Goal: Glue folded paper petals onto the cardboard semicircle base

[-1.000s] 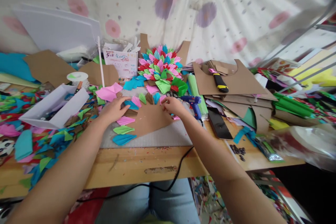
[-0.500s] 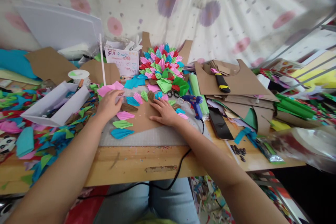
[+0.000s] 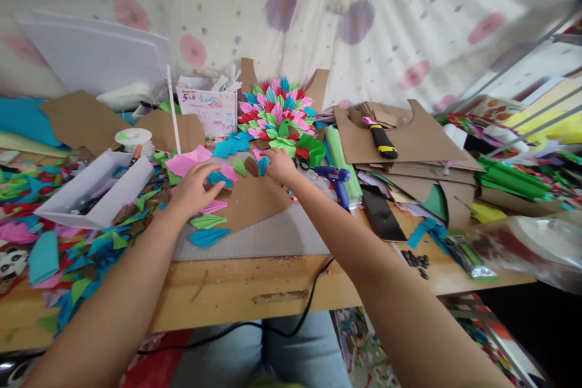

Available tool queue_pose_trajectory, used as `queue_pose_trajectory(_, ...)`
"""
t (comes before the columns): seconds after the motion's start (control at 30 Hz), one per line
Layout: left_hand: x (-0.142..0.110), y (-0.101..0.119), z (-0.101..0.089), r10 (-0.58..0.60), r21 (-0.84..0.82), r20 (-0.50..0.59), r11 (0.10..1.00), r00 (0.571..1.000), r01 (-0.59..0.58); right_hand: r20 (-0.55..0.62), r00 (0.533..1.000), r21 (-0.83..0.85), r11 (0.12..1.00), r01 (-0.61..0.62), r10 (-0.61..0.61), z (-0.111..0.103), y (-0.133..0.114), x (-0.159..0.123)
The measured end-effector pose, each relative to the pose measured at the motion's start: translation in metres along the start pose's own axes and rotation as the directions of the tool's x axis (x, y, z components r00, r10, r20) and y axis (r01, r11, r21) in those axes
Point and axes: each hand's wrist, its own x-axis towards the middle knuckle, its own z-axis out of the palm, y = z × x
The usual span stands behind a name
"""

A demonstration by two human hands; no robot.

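My left hand (image 3: 195,191) rests at the left edge of a cardboard piece (image 3: 261,200), fingers apart, beside a blue pleated crepe-paper petal (image 3: 220,179). Farther in, my right hand (image 3: 279,167) reaches over the board's top edge, its forefinger stretched toward a small pink paper piece. Just under its fingers is another blue petal (image 3: 263,165). Around the board's edge run more petals: a green one (image 3: 208,221), a brown one (image 3: 251,166) and a large blue one (image 3: 210,237). My right hand and forearm cover most of the board's right side.
Behind stands a colourful layered petal piece (image 3: 282,109). To the right lie a blue glue gun (image 3: 335,177) with its cord, a phone (image 3: 381,212) and a cutter (image 3: 384,142) on stacked cardboard. Paper scraps (image 3: 91,254) and a white box (image 3: 97,194) fill the left.
My right hand has moved up and slightly left from the board's middle to its top edge. My left hand has come down and right, off the pink paper, onto the left-side petals.
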Motion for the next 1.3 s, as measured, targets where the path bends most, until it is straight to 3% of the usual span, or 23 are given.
queue_pose_trajectory(0.1,-0.004,0.006,0.003,0.03,0.027,0.115,0.999,0.993,-0.033,0.088,0.996,-0.09,0.995,0.037,-0.029,0.008,0.002,0.014)
queue_pose_trajectory(0.23,-0.007,0.006,0.01,-0.043,0.145,0.225,0.989,0.973,0.01,0.114,0.993,-0.156,0.988,0.011,0.007,0.013,0.001,0.014)
queue_pose_trajectory(0.5,-0.004,0.002,0.001,-0.023,0.109,0.194,0.994,0.981,0.002,0.077,0.997,-0.131,0.991,0.004,0.006,0.015,0.01,-0.001)
queue_pose_trajectory(0.63,-0.003,0.006,0.003,-0.089,0.124,0.243,0.99,0.966,0.061,0.063,0.998,-0.052,0.999,0.011,-0.007,0.014,0.016,-0.012)
queue_pose_trajectory(0.77,-0.004,0.008,0.008,-0.119,0.149,0.246,0.985,0.962,0.084,-0.009,1.0,0.022,1.0,-0.01,0.01,0.01,0.017,-0.017)
queue_pose_trajectory(0.93,-0.002,0.008,0.009,-0.135,0.141,0.224,0.984,0.965,0.105,-0.225,0.972,0.203,0.979,-0.025,0.071,-0.002,0.016,-0.013)
queue_pose_trajectory(1.03,0.0,0.008,0.008,-0.149,0.154,0.249,0.982,0.957,0.112,-0.321,0.932,0.41,0.912,-0.023,0.168,-0.014,0.018,-0.01)
queue_pose_trajectory(1.17,0.003,0.01,0.007,-0.156,0.158,0.283,0.981,0.946,0.114,-0.378,0.871,0.726,0.685,0.069,0.313,-0.035,0.019,-0.011)
queue_pose_trajectory(1.3,0.01,0.01,0.013,-0.121,0.157,0.235,0.984,0.965,0.085,-0.323,0.89,0.875,0.461,0.151,0.322,-0.049,0.008,-0.023)
